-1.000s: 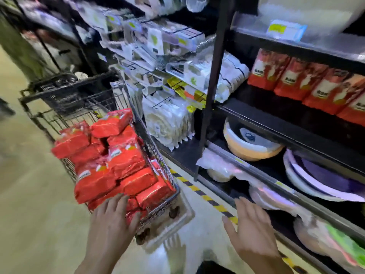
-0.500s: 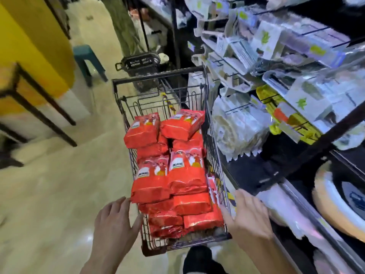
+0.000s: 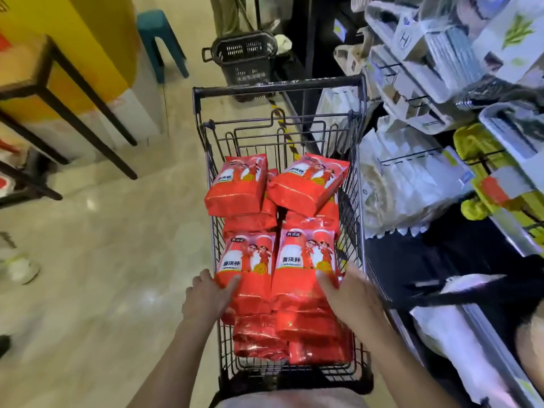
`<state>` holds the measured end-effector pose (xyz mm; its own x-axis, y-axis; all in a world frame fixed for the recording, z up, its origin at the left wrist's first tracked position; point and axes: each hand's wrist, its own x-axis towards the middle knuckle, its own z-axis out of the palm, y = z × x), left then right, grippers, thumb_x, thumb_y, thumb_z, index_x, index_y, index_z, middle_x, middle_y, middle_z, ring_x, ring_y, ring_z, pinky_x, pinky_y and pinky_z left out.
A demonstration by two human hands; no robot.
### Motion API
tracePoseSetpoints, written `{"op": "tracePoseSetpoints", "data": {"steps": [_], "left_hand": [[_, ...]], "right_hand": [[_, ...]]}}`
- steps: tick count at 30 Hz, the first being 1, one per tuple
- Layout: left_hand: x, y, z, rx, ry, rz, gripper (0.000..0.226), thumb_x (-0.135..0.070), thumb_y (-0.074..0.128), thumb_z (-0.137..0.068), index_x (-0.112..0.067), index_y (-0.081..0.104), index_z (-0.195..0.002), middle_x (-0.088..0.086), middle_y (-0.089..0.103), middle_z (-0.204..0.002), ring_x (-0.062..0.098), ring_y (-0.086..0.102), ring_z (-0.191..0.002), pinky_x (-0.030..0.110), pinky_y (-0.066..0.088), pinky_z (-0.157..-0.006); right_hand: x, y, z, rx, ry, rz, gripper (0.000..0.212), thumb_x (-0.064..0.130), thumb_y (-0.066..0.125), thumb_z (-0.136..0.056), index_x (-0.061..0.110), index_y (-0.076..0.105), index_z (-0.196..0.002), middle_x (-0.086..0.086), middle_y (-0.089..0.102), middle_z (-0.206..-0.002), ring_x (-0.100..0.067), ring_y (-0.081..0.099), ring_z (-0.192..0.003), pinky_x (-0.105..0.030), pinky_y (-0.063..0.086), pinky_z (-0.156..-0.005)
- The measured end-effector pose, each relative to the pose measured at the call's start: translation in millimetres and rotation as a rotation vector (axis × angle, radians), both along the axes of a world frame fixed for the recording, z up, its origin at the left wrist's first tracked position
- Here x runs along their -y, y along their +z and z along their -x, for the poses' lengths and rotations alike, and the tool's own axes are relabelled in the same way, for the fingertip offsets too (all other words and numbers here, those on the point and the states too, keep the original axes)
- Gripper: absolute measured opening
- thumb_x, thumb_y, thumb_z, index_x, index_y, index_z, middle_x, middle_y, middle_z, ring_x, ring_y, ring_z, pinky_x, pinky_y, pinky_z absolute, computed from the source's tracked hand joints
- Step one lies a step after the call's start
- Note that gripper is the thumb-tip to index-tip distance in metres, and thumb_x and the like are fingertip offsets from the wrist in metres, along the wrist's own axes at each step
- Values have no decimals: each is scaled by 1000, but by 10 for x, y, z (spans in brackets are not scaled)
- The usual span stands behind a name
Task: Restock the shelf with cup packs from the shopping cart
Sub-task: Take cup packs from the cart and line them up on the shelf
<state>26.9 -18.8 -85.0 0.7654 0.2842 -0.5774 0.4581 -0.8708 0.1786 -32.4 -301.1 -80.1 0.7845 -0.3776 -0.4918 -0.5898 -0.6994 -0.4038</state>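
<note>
Centre frame, red cup packs (image 3: 235, 187) filled the shopping cart (image 3: 276, 85), drawn up beside the shelf (image 3: 426, 254) at right. The left hand (image 3: 206, 298) and right hand (image 3: 350, 295) each clasped a top pack, thumb over its face, apparently to lift two together.

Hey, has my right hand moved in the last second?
Yes. Judged against the cart, the right hand has come in from the shelf side and now grips the nearer right cup pack.
</note>
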Motion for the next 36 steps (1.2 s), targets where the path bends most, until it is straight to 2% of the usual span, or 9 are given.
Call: {"op": "tracePoseSetpoints", "data": {"steps": [5,12,15,18,20,25,30,34,36], "left_hand": [[97,-217,-43,-78,99,97,93,-75,58,-89,-1,46,-144,24,57,-141,44,58,-129,49,48,-108],[178,-296,-66,-99,122,16,92,-76,63,-86,-1,46,-137,24,58,-138,44,58,-129,47,47,-107],[126,-299,-101,-170,153,41,100,-80,67,-79,-1,53,-139,23,61,-138,42,55,-133,46,46,-112],[69,-281,-76,-212,281,269,102,-78,78,-69,-3,63,-138,21,68,-132,41,61,-126,48,50,-110],[49,-282,0,-193,441,462,98,-64,90,-63,0,65,-134,22,72,-124,41,71,-113,51,57,-103],[11,-282,236,-155,546,622,75,-38,91,-77,6,62,-130,20,78,-108,36,79,-91,46,65,-84],[-120,-204,511,-98,523,763,76,-47,97,-65,-3,67,-120,14,82,-100,33,81,-89,49,64,-87],[-221,-68,700,-37,465,871,85,-62,95,-46,-13,65,-110,6,84,-95,27,82,-87,38,62,-76],[-253,1,763,5,432,908,89,-64,92,-42,-16,63,-112,2,84,-97,23,82,-87,33,60,-72]], "right_hand": [[-150,-173,-190,-126,-139,-200,110,78,52,-91,0,21,-163,-22,39,-163,-39,45,-147,-45,41,-117],[-142,-289,-233,-105,-233,-260,85,69,71,-84,9,50,-140,-11,66,-130,-32,67,-116,-35,51,-87],[-51,-314,-207,-99,-286,-343,76,62,78,-83,14,52,-136,-8,67,-125,-30,68,-112,-41,55,-95],[34,-317,-165,-97,-297,-406,73,57,80,-82,15,53,-135,-7,69,-123,-28,69,-110,-47,57,-99],[72,-312,-119,-86,-290,-442,65,53,81,-83,16,58,-132,-4,72,-119,-24,71,-107,-45,58,-98],[116,-265,97,-48,-287,-523,46,44,82,-85,23,65,-122,1,75,-112,-16,73,-100,-34,60,-84],[213,-164,400,39,-371,-600,53,49,85,-80,28,64,-125,8,78,-106,-9,77,-92,-24,58,-68],[283,-13,728,153,-445,-616,66,62,84,-63,32,65,-120,8,82,-100,-13,79,-91,-45,64,-85],[255,103,937,240,-456,-601,61,57,87,-69,32,65,-120,8,81,-103,-11,78,-93,-40,64,-86]]}}
